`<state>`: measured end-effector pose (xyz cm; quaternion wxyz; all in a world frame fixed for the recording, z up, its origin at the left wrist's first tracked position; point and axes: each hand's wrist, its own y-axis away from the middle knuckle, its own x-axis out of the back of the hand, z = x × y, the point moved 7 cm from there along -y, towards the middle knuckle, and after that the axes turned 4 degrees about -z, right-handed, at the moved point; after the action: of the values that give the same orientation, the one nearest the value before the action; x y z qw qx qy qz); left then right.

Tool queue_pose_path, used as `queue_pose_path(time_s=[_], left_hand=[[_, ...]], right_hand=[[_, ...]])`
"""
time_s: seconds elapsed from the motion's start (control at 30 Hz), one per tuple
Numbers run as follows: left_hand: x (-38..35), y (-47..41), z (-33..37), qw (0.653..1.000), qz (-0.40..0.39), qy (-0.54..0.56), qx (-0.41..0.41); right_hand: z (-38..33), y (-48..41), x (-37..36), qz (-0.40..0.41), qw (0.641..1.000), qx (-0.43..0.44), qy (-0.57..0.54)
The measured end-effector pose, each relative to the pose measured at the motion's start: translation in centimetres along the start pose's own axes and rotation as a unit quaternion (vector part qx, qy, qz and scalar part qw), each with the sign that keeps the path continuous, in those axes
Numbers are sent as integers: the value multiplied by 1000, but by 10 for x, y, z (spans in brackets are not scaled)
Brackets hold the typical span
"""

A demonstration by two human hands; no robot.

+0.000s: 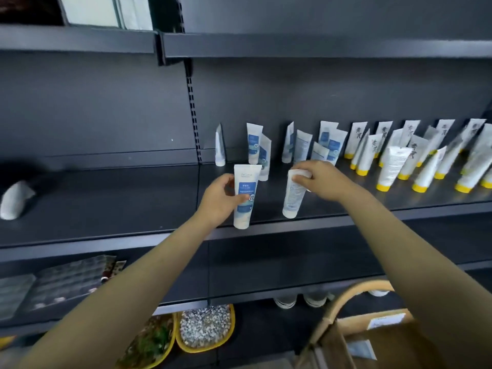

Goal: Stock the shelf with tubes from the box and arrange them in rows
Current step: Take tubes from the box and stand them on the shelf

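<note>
I have both arms outstretched, left hand (221,199) gripping a blue-labelled tube (245,196) upright at the shelf (133,209) edge, right hand (320,179) pinching a tilted white tube (294,194) by its top.

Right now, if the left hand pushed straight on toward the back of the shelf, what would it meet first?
Probably the blue-label tubes standing just behind the tube that the left hand holds. Depth is unclear, so the gap between them cannot be judged.
</note>
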<state>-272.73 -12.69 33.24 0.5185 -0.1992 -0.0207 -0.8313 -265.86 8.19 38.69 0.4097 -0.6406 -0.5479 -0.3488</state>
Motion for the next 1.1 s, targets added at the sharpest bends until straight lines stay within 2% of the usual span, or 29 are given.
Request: queue_pose_path(time_s=[0.2,0.3,0.73,1.1], left_hand=[[23,-12,-26,999,38,23,18],[18,-24,-34,999,30,17,19],[-65,-90,-23,1000,-1,-9,-3],[-100,-134,-23,996,78,-36,-13]], right_hand=[[-2,-26,-22,24,999,-30,17],[8,-36,-20,-6,999,-42,29],[112,-33,35,-49,993,-106,33],[199,-72,66,15,987,-144,75]])
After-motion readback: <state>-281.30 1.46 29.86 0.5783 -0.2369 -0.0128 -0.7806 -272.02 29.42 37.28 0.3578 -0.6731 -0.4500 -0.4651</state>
